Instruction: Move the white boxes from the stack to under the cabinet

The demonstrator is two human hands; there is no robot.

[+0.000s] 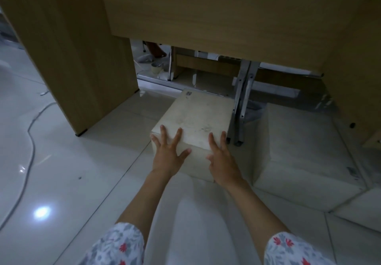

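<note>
floor [68,161]: glossy pale tiles with thin grout lines; a bright light reflection sits at near left. a thin grey cable [31,141] curves across the left tiles. wooden cabinet [206,7]: light-brown laminate, flat panels, with a side panel [68,48] standing on the floor at left. beyond the open gap under it, metal legs [241,103] and other furniture are visible, dim.

white box [195,120]: rectangular, matte, off-white with faint scuffs and a small label at its far left corner. it rests on the floor with its far end at the gap under the cabinet. a second white box [299,141], larger, lies on the floor just beside it to the right.

left hand [168,153]: fingers spread wide, flat against the near top edge of the box. right hand [221,159]: fingers extended, pressed flat on the near right corner. neither hand is closed around it. floral sleeves [121,244] cover both upper forearms.
</note>
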